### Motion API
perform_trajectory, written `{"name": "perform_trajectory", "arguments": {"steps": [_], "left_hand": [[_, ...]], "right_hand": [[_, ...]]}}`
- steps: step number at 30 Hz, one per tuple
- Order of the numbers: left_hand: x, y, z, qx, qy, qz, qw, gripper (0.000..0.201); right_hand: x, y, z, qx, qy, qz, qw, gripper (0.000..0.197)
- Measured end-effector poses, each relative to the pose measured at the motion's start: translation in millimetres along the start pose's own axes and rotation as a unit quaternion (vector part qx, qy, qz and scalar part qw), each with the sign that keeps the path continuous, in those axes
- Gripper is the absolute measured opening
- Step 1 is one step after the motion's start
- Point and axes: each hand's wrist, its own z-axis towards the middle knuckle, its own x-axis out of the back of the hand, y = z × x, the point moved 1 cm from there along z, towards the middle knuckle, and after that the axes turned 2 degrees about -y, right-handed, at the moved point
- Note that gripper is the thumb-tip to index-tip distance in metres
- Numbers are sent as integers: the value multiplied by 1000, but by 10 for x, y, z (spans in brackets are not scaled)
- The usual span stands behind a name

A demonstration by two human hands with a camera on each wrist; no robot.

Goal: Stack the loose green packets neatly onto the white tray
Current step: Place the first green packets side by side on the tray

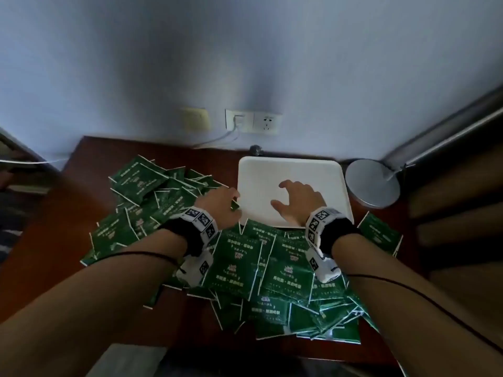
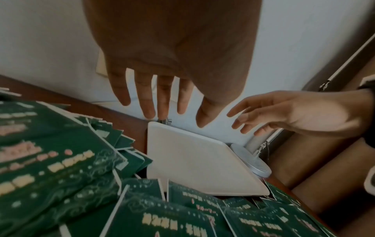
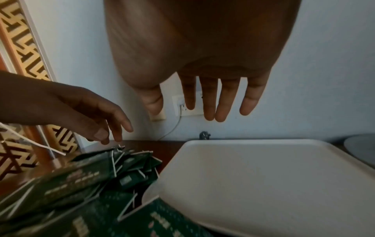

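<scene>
The scene is seen from above by the head camera, aimed forward and down at the table [image 1: 89, 170] and wall. Close, low views along the fingers toward that wall are given by both wrist cameras. The white tray [image 1: 294, 170] [image 2: 194, 162] [image 3: 263, 184] is shared by all three views.

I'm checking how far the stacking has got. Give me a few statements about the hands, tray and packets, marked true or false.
1. The square white plastic tray already holds a neat stack of packets. False: it holds none.
2. The right hand is over the tray, fingers spread. True.
3. The loose green foil packets lie heaped on the dark wooden table, left of and in front of the tray. True.
4. The left hand is over the round grey lamp base. False: it is at the tray's left edge, by the packets.
</scene>
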Motion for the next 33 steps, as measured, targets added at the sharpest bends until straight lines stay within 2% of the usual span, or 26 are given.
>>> {"name": "perform_trajectory", "arguments": {"steps": [6, 13, 17, 22, 27, 33], "left_hand": [[-500, -165, 178, -13, -32, 17, 999, 56], [-914, -169, 198, -67, -30, 147, 986, 61], [-1054, -87, 13, -70, -1, 215, 974, 63], [-1174, 70, -430, -57, 59, 184, 980, 70], [-1268, 260, -734, -51, 41, 136, 988, 79], [-1248, 388, -681, -82, 9, 159, 984, 81]], "right_hand": [[-554, 229, 262, -2, -25, -5, 1000, 60], [-958, 347, 322, 20, 51, -34, 998, 61], [-981, 424, 30, 29, 82, -48, 995, 63], [-1017, 514, -640, 54, 119, -12, 991, 61], [-1104, 576, -1113, 61, 102, 3, 993, 60], [-1179, 693, -1079, 55, 57, -19, 997, 59]]}}
